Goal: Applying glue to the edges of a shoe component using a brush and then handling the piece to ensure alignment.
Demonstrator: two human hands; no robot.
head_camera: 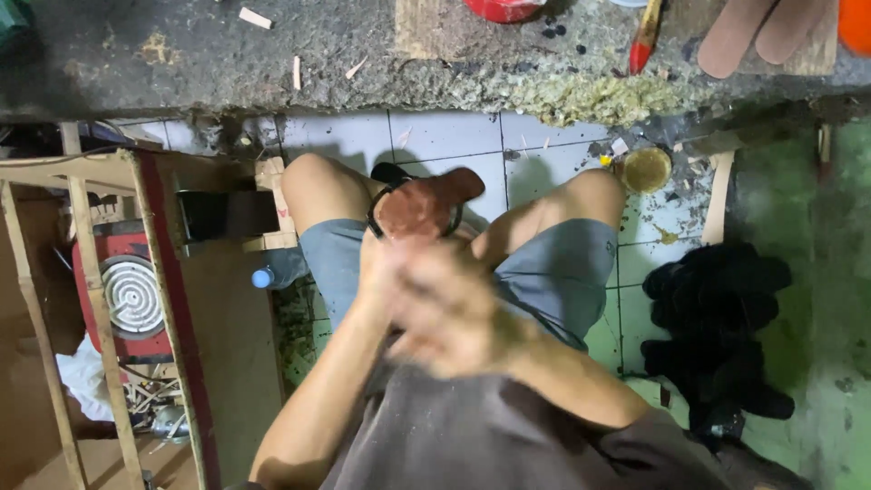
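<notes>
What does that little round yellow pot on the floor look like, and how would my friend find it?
Start at the long grey workbench edge across the top, then drop to the pale floor tiles beneath it. Beside the seated person's right knee sits the small round pot, filled with something yellowish. Nothing else on the floor is round and yellow; the heap nearby is black.

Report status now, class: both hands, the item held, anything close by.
Left hand and right hand blurred together, grip unclear. Reddish-brown sole-shaped piece at fingertips, above lap. Small round tin on tiled floor beyond knee.
</notes>
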